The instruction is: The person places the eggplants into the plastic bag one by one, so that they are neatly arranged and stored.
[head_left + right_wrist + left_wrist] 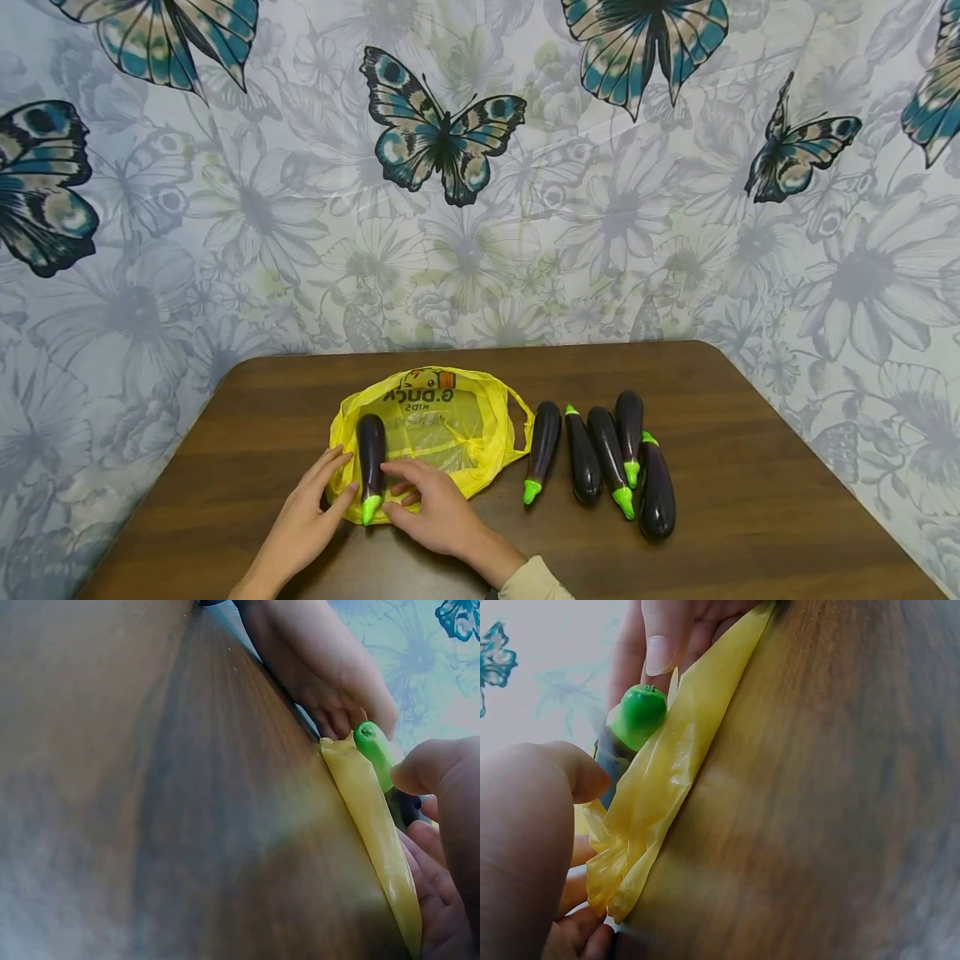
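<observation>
A dark purple eggplant (372,458) with a bright green cap lies in the mouth of a yellow plastic bag (480,479), cap toward me. My left hand (303,517) is at the bag's left edge, fingers spread and thumb beside the eggplant. On the other side, my right hand (438,508) has its fingertips close to the eggplant, fingers slightly bent. In the left wrist view the green cap (643,716) shows above the bag's near edge (667,772). The right wrist view has my right thumb (424,769) next to the cap; contact is unclear.
Several more eggplants (585,458) lie in a group right of the bag, caps pointing different ways. The bag's handle loop (522,425) reaches toward them. All rests on a brown wooden table (750,517); behind it hangs a floral backdrop with butterflies (446,133).
</observation>
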